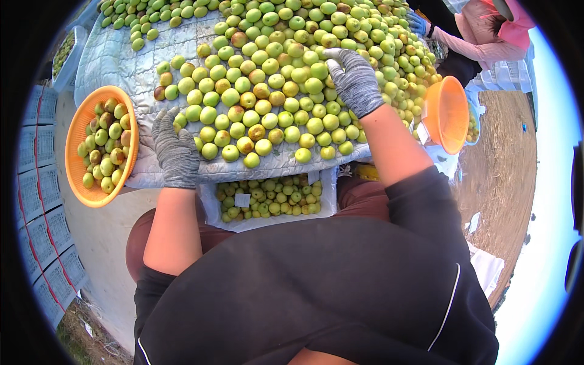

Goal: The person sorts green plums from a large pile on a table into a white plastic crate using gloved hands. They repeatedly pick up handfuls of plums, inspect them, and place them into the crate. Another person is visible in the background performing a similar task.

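Loose green jujubes (261,106), some with reddish-brown patches, lie spread over a pale quilted cloth (131,76). My left hand (175,149), in a grey knit glove, rests at the cloth's near left. Its fingers are stretched out beside the outermost jujubes, and nothing shows in it. My right hand (354,82), gloved alike, reaches over the thick part of the heap with fingers extended and thumb apart. Its palm side is turned from view, but no fruit is seen gripped. Below the cloth's near edge, a white-lined crate (210,210) holds more jujubes with small paper slips among them.
An orange basket (74,161) of browner jujubes stands at the left, and another orange basket (450,115) tilts at the right. Stacked printed cartons (45,188) line the far left. Across the heap at upper right, a person in a pink sleeve (465,50) has a blue-gloved hand (417,23) by the fruit.
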A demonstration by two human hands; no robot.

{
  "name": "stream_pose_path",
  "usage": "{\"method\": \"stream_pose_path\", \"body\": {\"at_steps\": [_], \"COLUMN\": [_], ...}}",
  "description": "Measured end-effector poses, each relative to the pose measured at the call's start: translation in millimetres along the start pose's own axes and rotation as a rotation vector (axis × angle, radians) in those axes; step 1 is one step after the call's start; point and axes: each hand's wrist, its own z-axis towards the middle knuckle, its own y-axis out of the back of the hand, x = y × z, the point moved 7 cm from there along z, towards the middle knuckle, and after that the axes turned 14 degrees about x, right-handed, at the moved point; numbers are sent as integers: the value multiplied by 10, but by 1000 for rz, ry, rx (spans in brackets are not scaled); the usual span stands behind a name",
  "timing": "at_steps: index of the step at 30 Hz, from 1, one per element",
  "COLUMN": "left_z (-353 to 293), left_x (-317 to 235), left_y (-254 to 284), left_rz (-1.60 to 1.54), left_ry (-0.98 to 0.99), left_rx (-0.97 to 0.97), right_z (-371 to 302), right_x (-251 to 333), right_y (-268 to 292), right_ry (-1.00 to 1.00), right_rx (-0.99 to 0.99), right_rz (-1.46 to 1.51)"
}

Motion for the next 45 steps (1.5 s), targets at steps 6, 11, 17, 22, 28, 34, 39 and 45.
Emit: {"method": "stream_pose_path", "body": {"at_steps": [6,11,17,22,28,34,39,45], "left_z": [299,350,154,327,502,589,617,552], "left_x": [145,-493,-1181,-1290,-1251,-1140,-1050,-1174], "left_y": [-268,-375,-686,-624,-365,-205,-253,-435], "left_rz": [46,188,261,-21,-251,-247,-170,-132], "left_ry": [27,-169,-382,-445,-435,-410,-332,-398], "left_rx": [-30,127,509,577,354,138,113,306], "right_z": [876,517,1257,2636,2469,1688,1085,2003], "right_x": [7,484,439,162,618,743,862,295], "right_y": [-441,-847,-503,-142,-840,-1075,-1036,-51], "right_ry": [100,223,257,-101,63,214,195,103], "right_rx": [169,174,177,80,420,527,616,90], "right_rz": [-464,-131,-55,35,-549,-327,-134,-208]}}
